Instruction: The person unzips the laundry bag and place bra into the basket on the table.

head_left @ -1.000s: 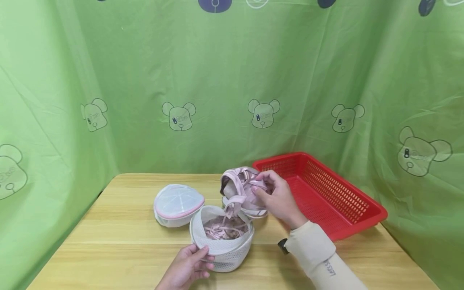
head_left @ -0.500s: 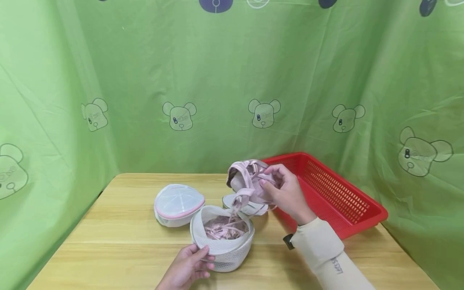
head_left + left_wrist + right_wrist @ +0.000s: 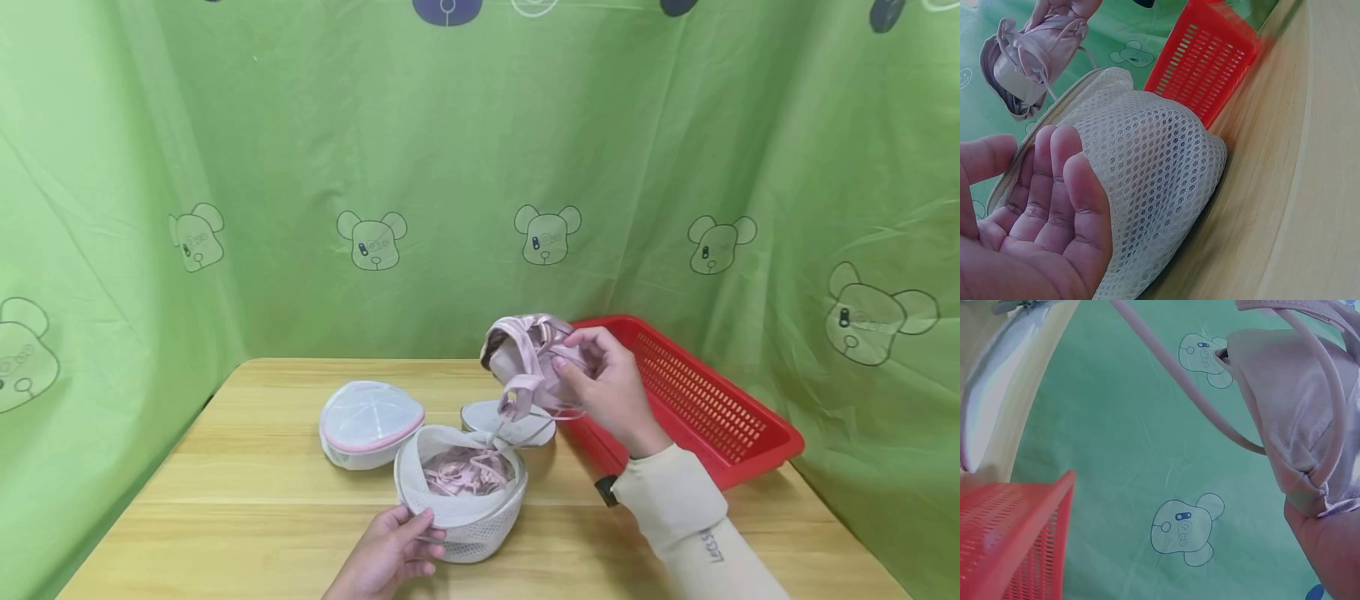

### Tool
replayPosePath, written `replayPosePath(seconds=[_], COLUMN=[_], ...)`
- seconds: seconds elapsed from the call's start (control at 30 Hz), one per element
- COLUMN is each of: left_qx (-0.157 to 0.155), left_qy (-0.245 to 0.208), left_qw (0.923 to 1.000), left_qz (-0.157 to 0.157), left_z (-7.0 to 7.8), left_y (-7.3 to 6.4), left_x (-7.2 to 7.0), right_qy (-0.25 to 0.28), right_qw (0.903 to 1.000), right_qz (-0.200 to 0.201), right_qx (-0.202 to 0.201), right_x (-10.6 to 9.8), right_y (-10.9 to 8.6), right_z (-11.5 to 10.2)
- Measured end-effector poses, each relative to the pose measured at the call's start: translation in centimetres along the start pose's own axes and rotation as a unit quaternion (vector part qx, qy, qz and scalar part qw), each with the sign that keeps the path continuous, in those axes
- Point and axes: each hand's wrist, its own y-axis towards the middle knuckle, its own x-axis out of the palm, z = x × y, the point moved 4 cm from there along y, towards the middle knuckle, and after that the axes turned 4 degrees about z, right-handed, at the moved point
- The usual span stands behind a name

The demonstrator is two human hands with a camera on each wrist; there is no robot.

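My right hand (image 3: 618,392) grips a pale pink bra (image 3: 536,362) with moulded cups, raised above the table near the red basket. A thin strap hangs from the bra (image 3: 1297,406) in the right wrist view. With thumb and fingers, my left hand (image 3: 386,550) pinches the near rim of a white mesh laundry bag (image 3: 476,533), which stands unzipped. Inside the bag lies a crumpled heap of pink straps and cloth (image 3: 465,473); its lower part is hidden. Behind the bag is a flat white round piece (image 3: 517,429) with a dark edge, perhaps its lid.
A red plastic basket (image 3: 693,400) with slotted walls stands at the back right. On the left sits a white zipped bag (image 3: 371,421) with pink trim. The wooden table (image 3: 247,483) is enclosed by a green curtain (image 3: 457,308) printed with bear heads.
My right hand has moved up and to the right with the bra, drawing its hanging strap out of the mesh bag. The left hand and the bag have stayed in place.
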Motion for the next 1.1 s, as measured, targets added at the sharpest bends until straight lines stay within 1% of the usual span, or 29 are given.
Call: replayPosePath(seconds=[0.33, 0.63, 0.87, 1.1], left_qx=[0.004, 0.003, 0.002, 0.003], left_qy=[-0.002, 0.0, 0.002, 0.001], left_qw=[1.0, 1.0, 1.0, 1.0], left_qz=[-0.002, 0.002, 0.007, 0.007], left_z=[-0.1, 0.0, 0.0, -0.1], left_y=[0.0, 0.0, 0.1, 0.1], left_x=[0.0, 0.0, -0.1, -0.1], right_qy=[0.001, 0.005, 0.006, 0.005], right_qw=[0.9996, 0.9989, 0.9977, 0.9969], right_qz=[0.025, 0.045, 0.064, 0.076], right_qx=[-0.009, -0.012, -0.024, -0.02], right_x=[-1.4, -2.5, -3.4, -4.5], right_y=[0.5, 0.8, 1.2, 1.4], right_z=[-0.7, -1.3, -1.8, -2.0])
